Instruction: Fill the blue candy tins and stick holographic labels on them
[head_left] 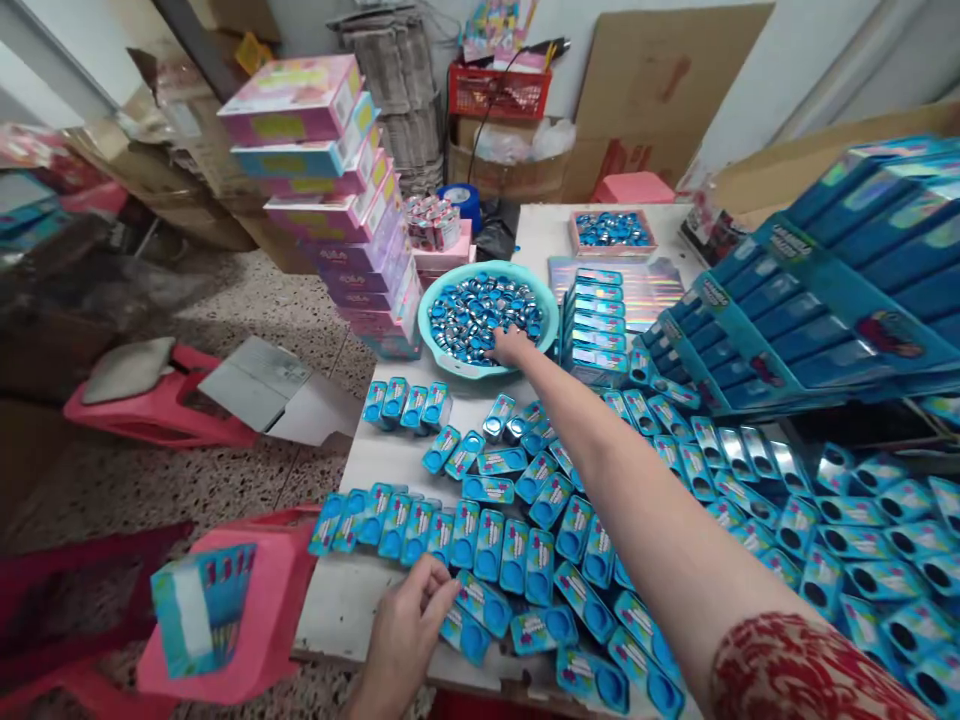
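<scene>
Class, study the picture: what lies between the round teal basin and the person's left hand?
Small blue boxes do: a few loosely placed nearer the basin, then a row close to the left hand. The head view shows this.

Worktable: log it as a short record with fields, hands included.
surface: white table
right hand: reaching into the round basin, fingers among small blue-and-silver pieces
left hand: at the near blue packs, grip unclear
packs: some in rows, others loosely scattered
back: pink tray of similar pieces
right side: large blue display boxes
left of basin: tall stack of pink, blue and purple boxes
</scene>
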